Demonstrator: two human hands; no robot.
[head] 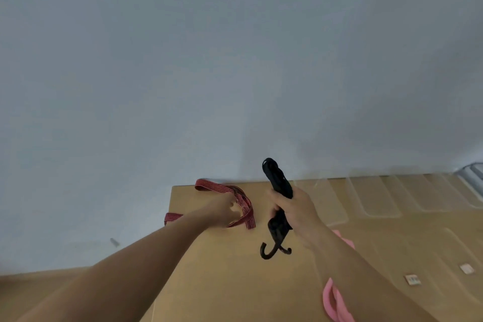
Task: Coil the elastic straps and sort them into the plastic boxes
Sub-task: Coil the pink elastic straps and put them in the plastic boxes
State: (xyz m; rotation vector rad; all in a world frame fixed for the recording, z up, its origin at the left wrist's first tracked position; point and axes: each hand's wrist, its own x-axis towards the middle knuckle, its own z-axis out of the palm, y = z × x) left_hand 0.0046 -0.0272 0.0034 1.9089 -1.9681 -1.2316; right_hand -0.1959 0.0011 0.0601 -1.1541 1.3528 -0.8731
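Observation:
My right hand [292, 210] is closed around a folded black elastic strap [278, 180]; its bundle sticks up above the fist and two black hooks [274, 249] hang below. My left hand [224, 210] pinches a red-and-black striped strap [244, 204] that loops over the far left corner of the brown table [222, 269], with one end hanging off the left edge. Clear plastic boxes [373, 198] stand along the table's far right. A pink strap [335, 300] lies near the front, partly under my right forearm.
A plain grey-white wall fills the upper view. Two small square tags [413, 280] lie on clear plastic lids at the right. The table's left edge runs down from the far corner; a small grey object [114, 242] is beyond it.

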